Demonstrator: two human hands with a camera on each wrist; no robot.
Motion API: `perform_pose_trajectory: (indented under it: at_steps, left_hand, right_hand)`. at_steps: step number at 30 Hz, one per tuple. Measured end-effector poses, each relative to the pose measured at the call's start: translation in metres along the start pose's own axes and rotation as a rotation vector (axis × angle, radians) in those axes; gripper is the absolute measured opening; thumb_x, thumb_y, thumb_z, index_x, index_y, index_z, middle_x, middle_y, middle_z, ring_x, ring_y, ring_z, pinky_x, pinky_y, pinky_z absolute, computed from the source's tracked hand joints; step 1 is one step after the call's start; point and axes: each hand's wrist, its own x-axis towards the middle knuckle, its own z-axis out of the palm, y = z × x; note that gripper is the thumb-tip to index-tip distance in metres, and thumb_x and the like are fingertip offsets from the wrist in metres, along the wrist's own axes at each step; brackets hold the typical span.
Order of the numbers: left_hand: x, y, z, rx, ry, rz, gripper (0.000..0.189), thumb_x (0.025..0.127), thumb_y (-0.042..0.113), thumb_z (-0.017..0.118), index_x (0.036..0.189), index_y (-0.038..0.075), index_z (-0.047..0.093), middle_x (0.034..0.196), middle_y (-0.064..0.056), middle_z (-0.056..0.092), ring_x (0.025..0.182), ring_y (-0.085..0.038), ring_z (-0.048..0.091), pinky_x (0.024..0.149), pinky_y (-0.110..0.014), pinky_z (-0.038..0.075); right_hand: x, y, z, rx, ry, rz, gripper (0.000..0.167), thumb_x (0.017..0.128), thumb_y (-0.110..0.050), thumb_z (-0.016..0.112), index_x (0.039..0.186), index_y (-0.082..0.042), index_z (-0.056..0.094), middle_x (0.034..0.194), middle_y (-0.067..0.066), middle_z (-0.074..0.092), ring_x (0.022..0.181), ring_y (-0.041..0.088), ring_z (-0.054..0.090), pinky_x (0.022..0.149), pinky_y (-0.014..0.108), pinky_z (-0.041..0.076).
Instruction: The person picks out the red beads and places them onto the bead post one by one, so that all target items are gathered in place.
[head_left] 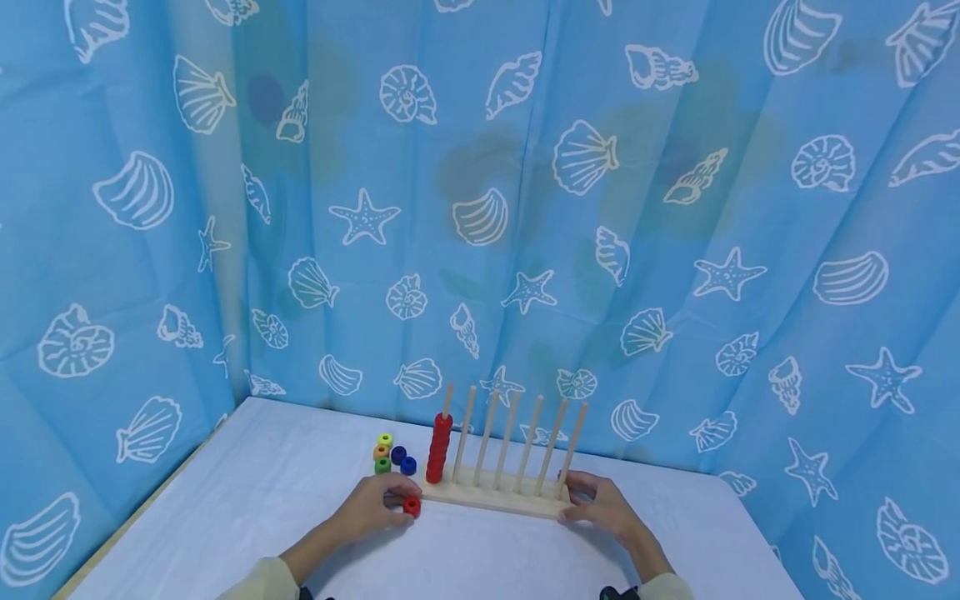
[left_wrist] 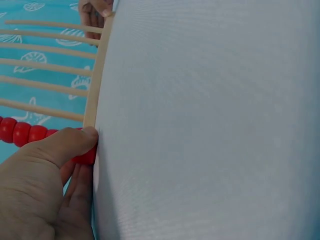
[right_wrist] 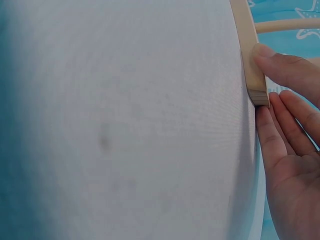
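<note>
A wooden peg rack (head_left: pixel 498 498) stands on the table with several upright rods. Red beads (head_left: pixel 439 450) are stacked on its leftmost rod. My left hand (head_left: pixel 367 507) pinches a loose red bead (head_left: pixel 412 507) between thumb and fingers, close to the rack's left end. In the left wrist view that bead (left_wrist: pixel 86 158) shows beneath the thumb (left_wrist: pixel 67 145). At the opposite end, my right hand (head_left: pixel 600 504) grips the base's corner. The right wrist view has the thumb on the base's (right_wrist: pixel 252 70) long side and the fingers at its end.
Behind the left hand lie loose beads: a yellow bead (head_left: pixel 385 439), an orange bead (head_left: pixel 381 452), a green bead (head_left: pixel 382 465) and two blue beads (head_left: pixel 408 465). The white table (head_left: pixel 480 558) meets a blue shell-patterned curtain (head_left: pixel 480 250) at the back and left.
</note>
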Motion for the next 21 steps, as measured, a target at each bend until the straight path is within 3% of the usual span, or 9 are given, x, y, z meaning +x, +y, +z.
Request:
perform_pose_trajectory:
  at_steps: [5,15,21]
  left_hand:
    - [0.001,0.0,-0.001,0.002,0.003,0.004,0.035,0.076,0.01,0.082,0.108,0.014,0.069,0.102,0.004,0.069,0.1,-0.018,0.065,0.088,-0.035,0.054]
    - [-0.002,0.005,-0.003,0.016,0.038,0.085,0.025,0.078,0.017,0.082,0.101,0.02,0.073,0.098,0.008,0.066,0.095,-0.015,0.062,0.081,-0.027,0.056]
    - [0.001,0.011,-0.002,-0.029,0.04,0.108,0.028,0.078,0.017,0.082,0.104,0.015,0.072,0.101,0.004,0.063,0.097,-0.018,0.062,0.082,-0.029,0.057]
  right_hand:
    - [-0.008,-0.015,-0.001,0.026,-0.005,-0.017,0.072,0.064,0.0,0.084,0.131,0.001,0.057,0.13,0.022,0.059,0.126,0.041,0.05,0.099,0.042,0.047]
    - [0.002,-0.002,0.002,0.001,0.01,0.008,0.075,0.062,-0.003,0.085,0.132,0.0,0.057,0.131,0.02,0.058,0.125,0.039,0.051,0.098,0.042,0.047]
    - [-0.001,-0.002,0.001,-0.003,0.01,-0.001,0.075,0.063,-0.002,0.086,0.132,0.0,0.057,0.131,0.021,0.058,0.125,0.04,0.052,0.098,0.044,0.047]
